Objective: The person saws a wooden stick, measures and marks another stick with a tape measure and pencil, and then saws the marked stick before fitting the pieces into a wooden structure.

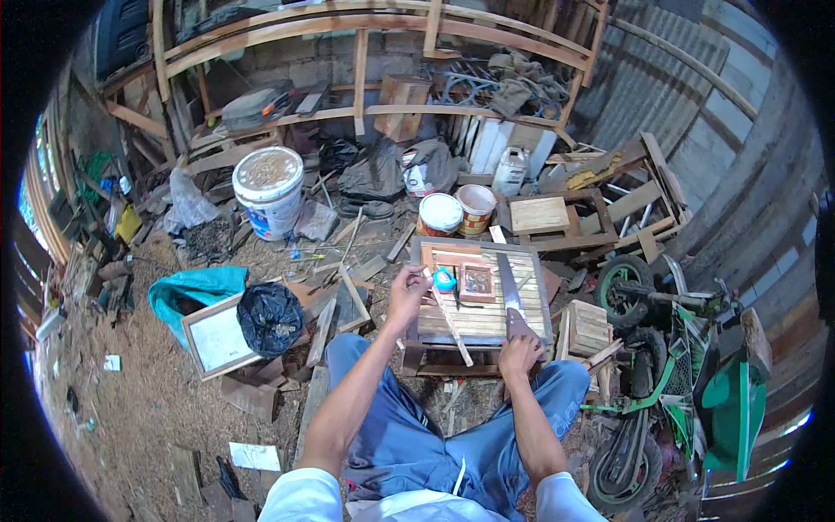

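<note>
My left hand (406,297) is closed, its fingers pinching the upper end of a thin wooden strip (454,329). The strip slants across a low slatted wooden table (435,320), its lower end reaching the near edge. My right hand (520,355) grips the handle of a handsaw (511,300), whose blade points away from me over the right part of the tabletop. Close to my left fingers sits a small blue round object (444,278), possibly a tape measure. Beside it lies a small wooden frame (477,283), with a thin dark tool (470,305) just below.
Behind the table stand two small paint buckets (440,214) and a large white bucket (269,191). A black plastic bag (270,318) rests by a framed board (217,339) at left. To the right are wood blocks (590,328) and a small green motorbike (665,365).
</note>
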`<action>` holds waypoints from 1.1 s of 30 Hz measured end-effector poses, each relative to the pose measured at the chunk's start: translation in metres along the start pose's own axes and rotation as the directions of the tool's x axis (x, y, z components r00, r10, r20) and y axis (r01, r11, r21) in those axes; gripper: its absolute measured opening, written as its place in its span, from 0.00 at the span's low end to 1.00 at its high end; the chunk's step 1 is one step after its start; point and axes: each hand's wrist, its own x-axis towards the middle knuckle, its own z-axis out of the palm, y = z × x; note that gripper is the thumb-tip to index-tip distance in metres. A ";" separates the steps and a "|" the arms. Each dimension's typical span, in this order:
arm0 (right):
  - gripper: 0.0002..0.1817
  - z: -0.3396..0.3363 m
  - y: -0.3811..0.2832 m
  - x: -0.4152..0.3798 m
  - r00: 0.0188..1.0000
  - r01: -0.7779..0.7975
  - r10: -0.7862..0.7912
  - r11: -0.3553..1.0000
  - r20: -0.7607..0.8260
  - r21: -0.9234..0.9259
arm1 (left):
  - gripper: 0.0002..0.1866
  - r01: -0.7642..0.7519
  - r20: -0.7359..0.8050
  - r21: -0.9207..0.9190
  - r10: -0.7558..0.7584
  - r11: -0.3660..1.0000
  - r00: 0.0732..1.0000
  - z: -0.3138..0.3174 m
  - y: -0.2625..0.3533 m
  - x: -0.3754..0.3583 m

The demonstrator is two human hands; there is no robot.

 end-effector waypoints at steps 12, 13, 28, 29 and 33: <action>0.28 -0.059 -0.022 0.045 0.546 -0.532 -0.573 0.326 0.611 0.781 | 0.11 -0.147 -0.385 -0.030 0.124 0.989 0.914 -0.046 -0.031 -0.036; 0.30 -0.062 -0.024 0.039 0.477 -0.558 -0.645 0.302 0.597 0.773 | 0.11 -0.149 -0.421 0.034 0.149 0.988 0.895 -0.045 -0.040 -0.045; 0.10 -0.026 0.007 0.024 0.782 -0.448 -0.372 0.222 0.500 0.866 | 0.08 0.039 -0.230 0.036 -0.030 0.999 0.973 -0.042 -0.082 -0.069; 0.10 -0.021 0.008 0.023 0.850 -0.304 -0.346 0.294 0.397 0.906 | 0.09 0.017 -0.233 0.071 0.000 0.997 0.973 -0.042 -0.081 -0.061; 0.13 -0.024 0.002 0.020 0.941 -0.031 -0.272 0.527 0.203 0.849 | 0.10 -0.065 -0.248 0.244 0.127 0.968 0.960 -0.042 -0.098 -0.042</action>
